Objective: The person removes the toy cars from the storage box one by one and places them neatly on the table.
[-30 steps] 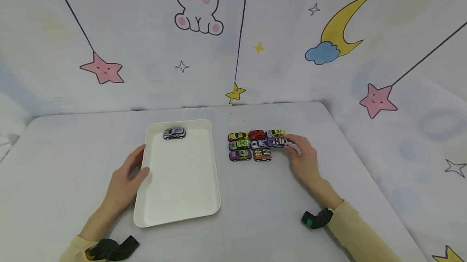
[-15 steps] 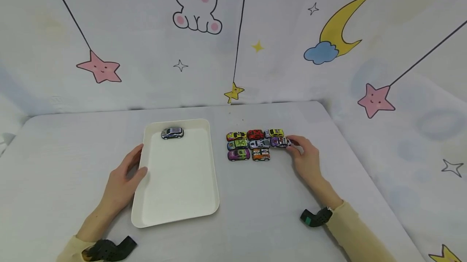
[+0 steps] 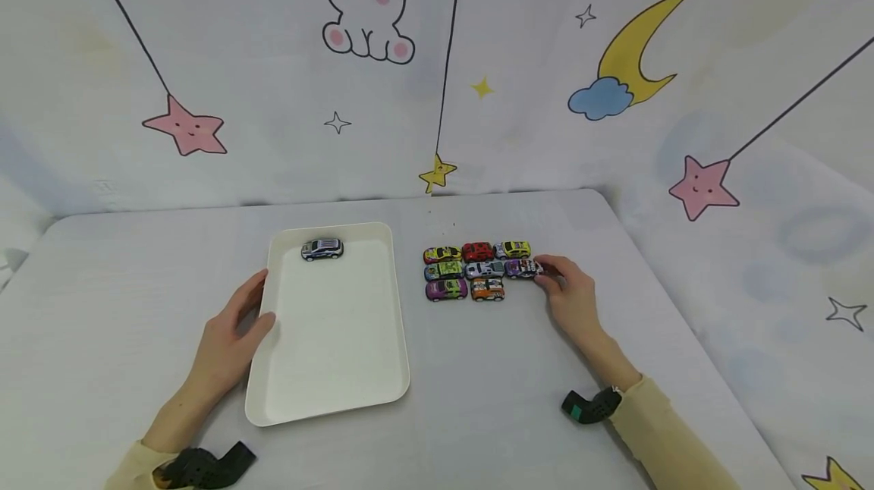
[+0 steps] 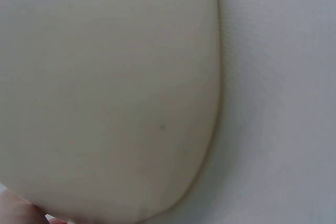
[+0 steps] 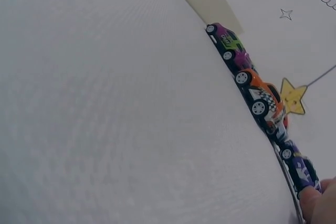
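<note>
My left hand [image 3: 228,338] holds the left side of a white tray [image 3: 334,353], its thumb over the rim. A silver-and-dark toy car [image 3: 322,249] sits near the tray's far end. To the right of the tray, my right hand [image 3: 572,296] pinches the rear of a purple-and-white toy car [image 3: 523,268], which stands at the right end of the middle row. In the right wrist view, a thumb and finger grip that purple car [image 5: 303,171], beyond the orange toy car [image 5: 262,95] and the purple-and-green toy car [image 5: 231,45].
Several small toy cars stand close together in rows, among them a red car [image 3: 478,251], a yellow car [image 3: 512,249] and a light blue car [image 3: 485,269]. The white table [image 3: 478,414] meets a cloth backdrop [image 3: 287,164] printed with stars and a rabbit.
The purple-and-white car shifted right, off the light blue car, then slightly back left and down into line beside it, with my right hand on it. The left hand and tray stay put.
</note>
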{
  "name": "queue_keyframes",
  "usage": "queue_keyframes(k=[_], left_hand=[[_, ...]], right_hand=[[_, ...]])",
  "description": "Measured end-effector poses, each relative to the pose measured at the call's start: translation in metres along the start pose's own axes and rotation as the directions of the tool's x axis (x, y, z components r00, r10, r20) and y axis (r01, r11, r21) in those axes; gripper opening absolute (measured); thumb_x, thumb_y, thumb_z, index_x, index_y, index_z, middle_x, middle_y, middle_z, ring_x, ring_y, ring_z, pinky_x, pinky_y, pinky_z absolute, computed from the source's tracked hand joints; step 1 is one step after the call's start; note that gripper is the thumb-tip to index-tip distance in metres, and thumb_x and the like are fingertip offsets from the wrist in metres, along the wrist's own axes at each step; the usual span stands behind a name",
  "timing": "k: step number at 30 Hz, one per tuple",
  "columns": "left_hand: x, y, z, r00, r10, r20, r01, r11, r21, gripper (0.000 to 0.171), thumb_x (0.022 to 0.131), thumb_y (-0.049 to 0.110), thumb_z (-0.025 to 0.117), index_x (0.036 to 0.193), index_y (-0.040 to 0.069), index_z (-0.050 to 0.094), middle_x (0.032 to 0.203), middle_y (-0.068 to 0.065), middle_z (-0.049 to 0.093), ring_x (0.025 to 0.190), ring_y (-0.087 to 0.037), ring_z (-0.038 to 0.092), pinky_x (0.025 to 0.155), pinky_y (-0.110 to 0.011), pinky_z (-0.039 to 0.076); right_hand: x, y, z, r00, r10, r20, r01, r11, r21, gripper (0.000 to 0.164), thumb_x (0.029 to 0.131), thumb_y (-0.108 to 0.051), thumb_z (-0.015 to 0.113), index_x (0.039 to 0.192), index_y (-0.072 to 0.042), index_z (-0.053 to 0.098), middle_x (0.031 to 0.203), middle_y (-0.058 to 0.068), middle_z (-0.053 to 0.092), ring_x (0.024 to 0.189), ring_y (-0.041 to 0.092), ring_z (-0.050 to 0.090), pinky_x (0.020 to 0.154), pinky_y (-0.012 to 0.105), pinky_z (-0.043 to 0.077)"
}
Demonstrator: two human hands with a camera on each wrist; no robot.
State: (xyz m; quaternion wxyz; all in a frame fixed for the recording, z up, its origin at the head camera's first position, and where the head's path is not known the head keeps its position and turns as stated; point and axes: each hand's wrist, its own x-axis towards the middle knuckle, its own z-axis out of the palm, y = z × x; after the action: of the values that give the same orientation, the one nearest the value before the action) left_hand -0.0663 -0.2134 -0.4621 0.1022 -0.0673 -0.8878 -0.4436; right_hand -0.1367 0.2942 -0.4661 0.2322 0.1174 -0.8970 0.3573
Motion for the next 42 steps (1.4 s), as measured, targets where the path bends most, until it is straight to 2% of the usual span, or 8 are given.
queue_keyframes(k=[6, 10, 17, 21, 25, 29, 34, 42], left_hand=[[-0.0002, 0.0005, -0.0001, 1.000, -0.001, 0.001, 0.001, 1.000, -0.004, 0.063, 0.099, 0.016, 0.059, 0.156, 0.027, 0.035, 0.148, -0.018, 0.051, 0.129, 0.005, 0.045, 0.092, 0.000, 0.027], [-0.0008, 0.0000, -0.0003, 1.000, 0.000, 0.002, 0.000, 1.000, -0.011, 0.063, 0.099, 0.016, 0.059, 0.156, 0.027, 0.035, 0.148, -0.019, 0.051, 0.126, 0.013, 0.042, 0.092, 0.000, 0.027], [-0.0015, -0.0011, -0.0002, 1.000, 0.003, 0.001, -0.003, 1.000, -0.013, 0.063, 0.099, 0.016, 0.060, 0.156, 0.028, 0.035, 0.149, -0.018, 0.050, 0.123, 0.019, 0.038, 0.092, 0.000, 0.027], [-0.0012, -0.0009, 0.0000, 1.000, 0.007, -0.003, -0.007, 1.000, -0.015, 0.063, 0.099, 0.015, 0.060, 0.156, 0.027, 0.035, 0.148, -0.019, 0.051, 0.122, 0.022, 0.037, 0.092, 0.000, 0.026], [-0.0009, -0.0005, 0.0001, 1.000, 0.007, -0.002, -0.007, 1.000, -0.011, 0.063, 0.099, 0.015, 0.060, 0.156, 0.027, 0.035, 0.148, -0.019, 0.051, 0.123, 0.020, 0.038, 0.092, 0.000, 0.026], [-0.0009, -0.0003, 0.0001, 1.000, 0.004, 0.002, -0.004, 1.000, -0.010, 0.063, 0.099, 0.016, 0.059, 0.156, 0.028, 0.035, 0.148, -0.019, 0.050, 0.124, 0.018, 0.039, 0.092, 0.000, 0.026], [-0.0003, -0.0001, 0.0003, 1.000, 0.008, -0.002, -0.008, 1.000, -0.016, 0.063, 0.099, 0.015, 0.059, 0.156, 0.027, 0.035, 0.148, -0.019, 0.051, 0.121, 0.022, 0.036, 0.092, 0.000, 0.027], [0.0004, 0.0000, 0.0001, 1.000, 0.004, -0.001, -0.004, 1.000, -0.012, 0.063, 0.099, 0.016, 0.059, 0.156, 0.027, 0.035, 0.148, -0.018, 0.051, 0.122, 0.021, 0.037, 0.091, 0.000, 0.026]], right_hand=[[0.0004, 0.0006, 0.0007, 1.000, 0.000, 0.011, 0.000, 1.000, -0.004, 0.033, 0.085, 0.008, 0.072, 0.116, -0.001, 0.069, 0.107, 0.016, 0.072, 0.097, 0.030, 0.068, 0.084, 0.013, 0.042], [0.0010, 0.0000, 0.0010, 1.000, -0.008, 0.019, 0.008, 1.000, 0.012, 0.033, 0.085, 0.010, 0.071, 0.116, 0.000, 0.069, 0.106, 0.017, 0.072, 0.097, 0.030, 0.067, 0.085, 0.009, 0.041], [0.0021, 0.0003, 0.0006, 0.999, -0.021, 0.038, 0.023, 0.999, -0.027, 0.034, 0.086, 0.010, 0.070, 0.118, -0.001, 0.069, 0.113, 0.014, 0.070, 0.103, 0.029, 0.066, 0.088, 0.019, 0.044], [0.0020, 0.0003, 0.0012, 0.999, -0.023, 0.036, 0.024, 0.999, -0.035, 0.035, 0.086, 0.011, 0.069, 0.119, -0.001, 0.070, 0.114, 0.013, 0.069, 0.103, 0.029, 0.067, 0.087, 0.014, 0.043], [0.0021, 0.0008, 0.0018, 0.999, -0.024, 0.031, 0.025, 0.999, -0.030, 0.036, 0.086, 0.012, 0.069, 0.119, 0.000, 0.070, 0.114, 0.013, 0.068, 0.102, 0.029, 0.067, 0.086, 0.008, 0.040], [0.0022, 0.0008, 0.0021, 0.999, -0.021, 0.028, 0.022, 0.999, -0.025, 0.036, 0.085, 0.012, 0.069, 0.120, 0.001, 0.069, 0.113, 0.014, 0.068, 0.099, 0.028, 0.067, 0.083, 0.006, 0.040], [0.0028, 0.0008, 0.0025, 1.000, -0.011, 0.025, 0.012, 1.000, -0.024, 0.037, 0.086, 0.012, 0.069, 0.121, 0.001, 0.067, 0.113, 0.015, 0.068, 0.095, 0.027, 0.067, 0.083, 0.006, 0.041], [0.0030, -0.0007, 0.0019, 1.000, -0.015, 0.007, 0.015, 1.000, -0.017, 0.034, 0.087, 0.010, 0.069, 0.120, 0.001, 0.068, 0.111, 0.015, 0.068, 0.094, 0.027, 0.066, 0.084, 0.010, 0.041]])
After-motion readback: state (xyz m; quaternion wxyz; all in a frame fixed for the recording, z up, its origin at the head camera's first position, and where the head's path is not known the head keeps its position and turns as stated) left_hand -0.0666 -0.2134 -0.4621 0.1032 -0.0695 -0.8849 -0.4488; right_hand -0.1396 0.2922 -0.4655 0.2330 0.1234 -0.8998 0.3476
